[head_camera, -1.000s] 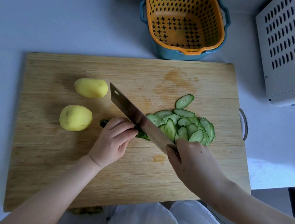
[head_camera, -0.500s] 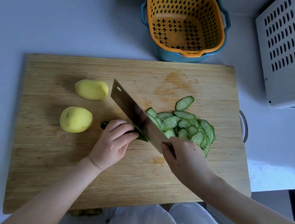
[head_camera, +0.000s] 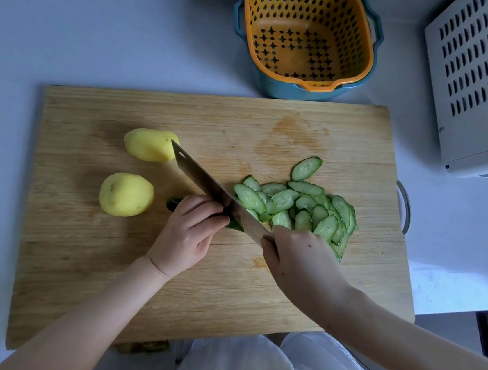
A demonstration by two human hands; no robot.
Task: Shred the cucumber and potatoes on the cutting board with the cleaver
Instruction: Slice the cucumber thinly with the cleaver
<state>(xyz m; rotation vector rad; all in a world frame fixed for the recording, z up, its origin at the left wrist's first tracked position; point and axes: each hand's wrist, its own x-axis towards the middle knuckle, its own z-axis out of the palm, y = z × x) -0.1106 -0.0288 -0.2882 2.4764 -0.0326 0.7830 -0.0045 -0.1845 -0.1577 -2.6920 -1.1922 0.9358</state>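
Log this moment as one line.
stage: slicing | left hand: holds dark green cucumber stub | right hand: grips steel cleaver | two peeled yellow potatoes: uncut on wooden cutting board

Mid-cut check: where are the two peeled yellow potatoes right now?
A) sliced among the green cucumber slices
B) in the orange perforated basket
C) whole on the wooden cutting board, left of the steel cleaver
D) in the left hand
C: the far peeled yellow potato and the near potato lie whole and uncut on the wooden cutting board, left of the steel cleaver.
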